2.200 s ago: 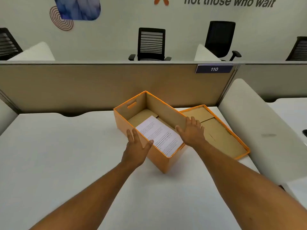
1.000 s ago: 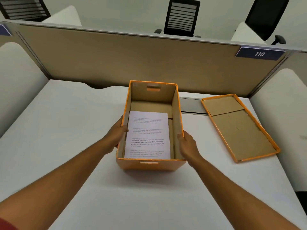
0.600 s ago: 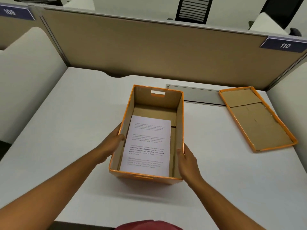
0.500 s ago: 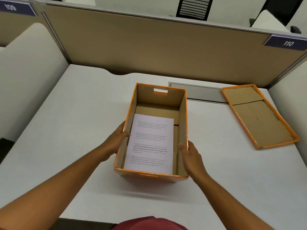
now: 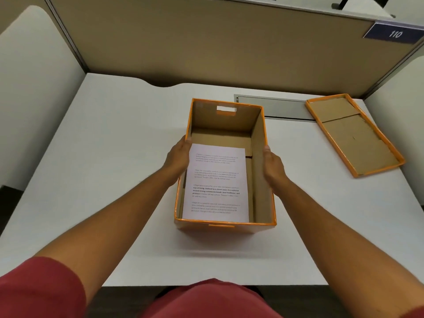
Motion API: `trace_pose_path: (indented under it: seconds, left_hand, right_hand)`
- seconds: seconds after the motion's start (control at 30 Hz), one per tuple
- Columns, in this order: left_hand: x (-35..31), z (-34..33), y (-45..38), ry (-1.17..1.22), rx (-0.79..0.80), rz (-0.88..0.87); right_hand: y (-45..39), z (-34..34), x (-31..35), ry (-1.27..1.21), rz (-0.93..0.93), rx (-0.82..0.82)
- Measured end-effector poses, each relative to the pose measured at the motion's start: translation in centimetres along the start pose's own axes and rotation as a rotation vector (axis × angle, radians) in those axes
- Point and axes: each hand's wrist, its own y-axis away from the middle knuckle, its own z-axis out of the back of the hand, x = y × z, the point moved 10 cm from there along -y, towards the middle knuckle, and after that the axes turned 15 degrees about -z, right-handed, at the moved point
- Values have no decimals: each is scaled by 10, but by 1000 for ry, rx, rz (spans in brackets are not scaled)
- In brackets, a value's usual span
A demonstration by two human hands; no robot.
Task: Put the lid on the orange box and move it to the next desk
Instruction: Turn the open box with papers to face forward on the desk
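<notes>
The orange box [image 5: 261,157] stands open in the middle of the white desk, its long side pointing away from me. A printed sheet of paper [image 5: 216,183] lies inside it. My left hand [image 5: 177,154] presses against the box's left wall, thumb over the rim. On the opposite wall my right hand [image 5: 273,165] does the same. The orange lid [image 5: 354,135] lies upside down on the desk to the far right, apart from the box, showing its brown cardboard inside.
The white desk [image 5: 114,157] is bounded by a tan partition [image 5: 206,42] at the back and padded white dividers left [image 5: 34,88] and right. A grey cable hatch [image 5: 275,107] sits behind the box. A sign reading 110 [image 5: 394,33] marks the partition.
The box was turned from a diagonal to straight in front of me and drawn clear of the lid. My view has tilted further down; both hands stay on the box's sides.
</notes>
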Motion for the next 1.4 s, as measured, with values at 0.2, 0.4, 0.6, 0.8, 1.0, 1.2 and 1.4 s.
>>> trace_pose_path:
  seconds: [0.2,0.4,0.6,0.8,1.0,1.2,1.4]
  left_hand:
    - [15,23,23,-56,-31,-11]
    - [22,28,25,-61,-34,-4]
    - [25,28,24,-48,-52,0]
    - [24,28,24,-51,-47,-1]
    - [32,29,34,-42,-42,5]
    - [41,28,37,-54,-46,3]
    - [38,28,37,-109,-28,-21]
  right_hand:
    - [16,-18,-17,13,53,-34]
    - [21,-21,-18,38,76,-70]
    - [21,-20,-9,93,120,-87]
    - [24,-20,-7,105,123,-81]
    - [29,-22,-18,92,112,-58]
    - [35,-22,-25,80,102,-58]
    - [33,-21,-27,70,90,-64]
